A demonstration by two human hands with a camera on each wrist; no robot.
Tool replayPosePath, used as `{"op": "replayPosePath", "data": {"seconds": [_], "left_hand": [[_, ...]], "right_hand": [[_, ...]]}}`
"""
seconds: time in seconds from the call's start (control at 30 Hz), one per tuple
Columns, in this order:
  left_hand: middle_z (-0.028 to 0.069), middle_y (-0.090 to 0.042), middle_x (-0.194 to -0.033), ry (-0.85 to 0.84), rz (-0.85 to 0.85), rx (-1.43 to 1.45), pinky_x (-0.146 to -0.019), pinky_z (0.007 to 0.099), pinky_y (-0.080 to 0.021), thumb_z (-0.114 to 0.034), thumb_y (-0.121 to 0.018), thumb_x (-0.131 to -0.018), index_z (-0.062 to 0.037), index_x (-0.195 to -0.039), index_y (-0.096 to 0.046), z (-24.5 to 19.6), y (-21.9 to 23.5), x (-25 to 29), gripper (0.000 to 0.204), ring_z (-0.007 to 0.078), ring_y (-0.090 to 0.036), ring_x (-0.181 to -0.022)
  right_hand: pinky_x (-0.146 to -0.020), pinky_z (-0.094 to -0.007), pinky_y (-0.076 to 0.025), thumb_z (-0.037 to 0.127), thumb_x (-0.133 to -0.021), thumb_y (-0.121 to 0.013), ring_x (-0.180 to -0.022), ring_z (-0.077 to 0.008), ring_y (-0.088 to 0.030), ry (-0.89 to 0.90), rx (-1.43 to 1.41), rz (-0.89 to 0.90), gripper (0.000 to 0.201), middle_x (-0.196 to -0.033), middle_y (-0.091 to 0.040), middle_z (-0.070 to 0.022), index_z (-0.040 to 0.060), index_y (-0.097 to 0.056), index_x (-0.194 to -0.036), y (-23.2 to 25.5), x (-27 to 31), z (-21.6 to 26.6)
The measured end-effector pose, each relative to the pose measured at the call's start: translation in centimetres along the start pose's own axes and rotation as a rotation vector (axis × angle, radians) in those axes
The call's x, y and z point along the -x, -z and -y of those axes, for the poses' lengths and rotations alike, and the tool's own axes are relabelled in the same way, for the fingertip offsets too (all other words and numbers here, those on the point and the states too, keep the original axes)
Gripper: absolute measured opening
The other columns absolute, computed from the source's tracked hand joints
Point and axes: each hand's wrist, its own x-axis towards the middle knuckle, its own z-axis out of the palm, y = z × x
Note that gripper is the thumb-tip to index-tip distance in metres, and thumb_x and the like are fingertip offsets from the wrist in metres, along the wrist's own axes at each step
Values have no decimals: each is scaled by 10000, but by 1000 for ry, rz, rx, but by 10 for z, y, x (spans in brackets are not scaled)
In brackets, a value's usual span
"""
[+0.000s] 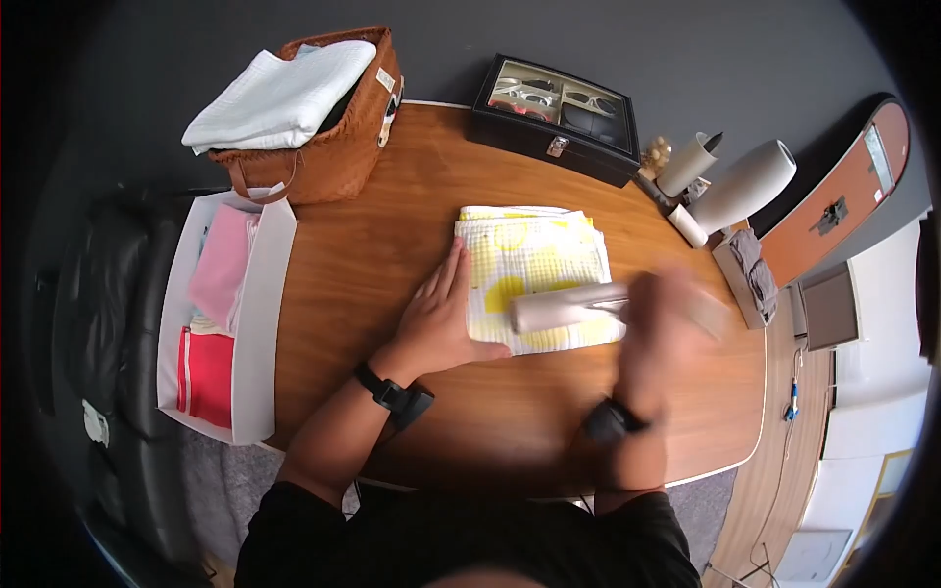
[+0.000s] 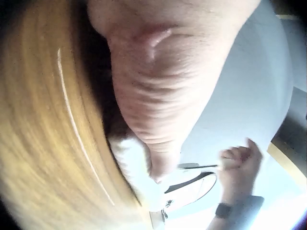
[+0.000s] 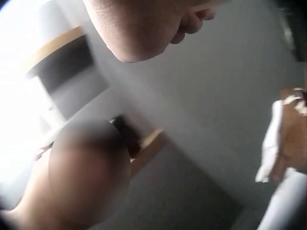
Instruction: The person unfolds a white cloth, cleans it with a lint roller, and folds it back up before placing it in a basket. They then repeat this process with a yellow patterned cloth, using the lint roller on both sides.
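Observation:
A folded cloth (image 1: 534, 260), white with a yellow print and a waffle-like weave, lies on the wooden table (image 1: 363, 265). My left hand (image 1: 436, 314) rests along its left edge, fingers straight, thumb at the near edge. In the left wrist view the same hand (image 2: 158, 96) presses down beside the cloth's pale edge (image 2: 132, 158). Blurred by motion, my right hand (image 1: 662, 328) grips the handle of a lint roller (image 1: 564, 306). The pale roller overlaps the cloth's near right part in the head view. Curled fingers of the right hand (image 3: 144, 28) show in the right wrist view.
A white box (image 1: 265, 323) with folded pink and red cloths stands left. Behind it is a brown woven basket (image 1: 343, 167) topped by a white cloth (image 1: 284, 93). A black glasses case (image 1: 549, 147) sits at the back; a white vase (image 1: 750, 186) and mirror (image 1: 833, 206) stand right.

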Motion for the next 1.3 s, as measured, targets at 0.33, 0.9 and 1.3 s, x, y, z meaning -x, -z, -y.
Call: {"op": "replayPosePath", "data": {"seconds": [0.33, 0.9, 1.3], "left_hand": [[348, -127, -1773, 10, -9, 23, -1316, 513, -288, -673, -914, -716, 94, -1700, -87, 4, 0, 1, 1497, 470, -274, -1626], [331, -158, -1775, 17, -43, 33, -1315, 501, -287, -609, -960, -683, 75, -1707, -92, 2, -2, 1, 1507, 468, -273, -1628], [318, -144, -1784, 13, -33, 34, -1322, 494, -270, -597, -944, -722, 64, -1712, -87, 3, -1, 2, 1466, 439, -248, -1645]], "right_hand": [[-504, -296, -364, 68, -1053, -718, -544, -89, -464, -72, -266, 73, 405, -612, -559, -12, 60, -522, -698, -49, -11, -70], [-467, -286, -311, 70, -1079, -675, -470, -88, -408, -129, -130, -92, 408, -563, -439, 10, 108, -427, -757, 10, 12, -34], [-471, -309, -191, 213, -1171, -408, -428, -68, -170, 220, -446, 11, 438, -494, -259, 47, 174, -323, -744, 0, -22, 82]]}}
